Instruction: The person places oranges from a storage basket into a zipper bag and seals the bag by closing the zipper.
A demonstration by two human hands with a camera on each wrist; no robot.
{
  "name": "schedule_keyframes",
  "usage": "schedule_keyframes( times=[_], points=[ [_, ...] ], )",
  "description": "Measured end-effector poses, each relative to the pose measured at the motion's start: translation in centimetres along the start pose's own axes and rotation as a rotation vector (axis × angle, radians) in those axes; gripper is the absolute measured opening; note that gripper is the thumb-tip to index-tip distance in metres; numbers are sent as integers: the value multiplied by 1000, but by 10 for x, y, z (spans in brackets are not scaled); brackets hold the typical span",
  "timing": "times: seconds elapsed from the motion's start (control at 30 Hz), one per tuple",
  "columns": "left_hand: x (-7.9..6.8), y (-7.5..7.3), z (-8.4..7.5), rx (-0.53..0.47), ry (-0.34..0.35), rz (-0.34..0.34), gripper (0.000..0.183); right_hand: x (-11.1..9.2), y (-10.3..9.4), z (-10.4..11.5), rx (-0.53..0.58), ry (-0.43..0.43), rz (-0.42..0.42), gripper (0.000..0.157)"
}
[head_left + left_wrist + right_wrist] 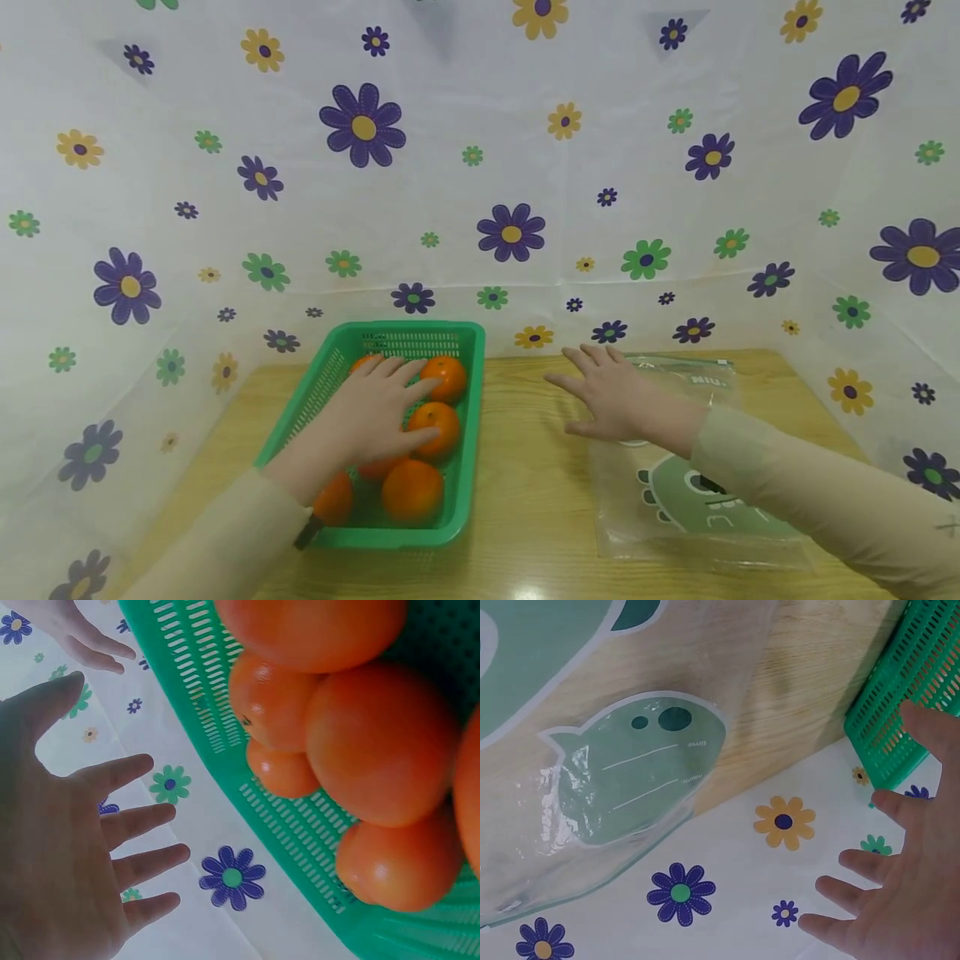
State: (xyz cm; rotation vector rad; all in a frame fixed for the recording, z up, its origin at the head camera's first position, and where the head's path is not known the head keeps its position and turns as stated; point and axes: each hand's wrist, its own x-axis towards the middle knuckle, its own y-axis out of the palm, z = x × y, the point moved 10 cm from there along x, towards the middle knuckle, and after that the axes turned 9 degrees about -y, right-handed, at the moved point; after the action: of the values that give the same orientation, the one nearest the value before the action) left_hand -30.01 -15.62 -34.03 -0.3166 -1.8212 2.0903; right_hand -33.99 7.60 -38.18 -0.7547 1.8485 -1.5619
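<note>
My left hand (378, 408) is spread above a green plastic basket (476, 417), its fingers straight and holding nothing. Several oranges (412, 492) lie in the basket, some of them covered by that hand in the head view. From the left wrist, the oranges (382, 742) show heaped beside the slotted wall. On the other side, my right hand (611, 396) hovers with fingers apart over the upper left of a clear zip bag (622, 542). The bag lies flat and bears green cartoon prints, one being a fish-like label (645, 769). My right forearm hides part of it.
Both the basket and the bag are on a light wooden table (532, 500). A white sheet with printed flowers (450, 192) rises behind the table and along both sides. A strip of bare wood separates the basket from the bag.
</note>
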Motion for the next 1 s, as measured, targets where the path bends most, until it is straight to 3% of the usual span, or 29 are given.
schedule_keyframes(
  times=[0.43,0.7,1.0],
  points=[
    [30,-1,-23,-18,49,23,70,-19,-1,-16,1,50,-12,77],
    [40,5,-34,-6,59,58,71,-27,4,-24,2,68,-10,77],
    [47,-1,-48,23,72,65,72,-37,12,-37,-12,92,-16,79]
  ],
)
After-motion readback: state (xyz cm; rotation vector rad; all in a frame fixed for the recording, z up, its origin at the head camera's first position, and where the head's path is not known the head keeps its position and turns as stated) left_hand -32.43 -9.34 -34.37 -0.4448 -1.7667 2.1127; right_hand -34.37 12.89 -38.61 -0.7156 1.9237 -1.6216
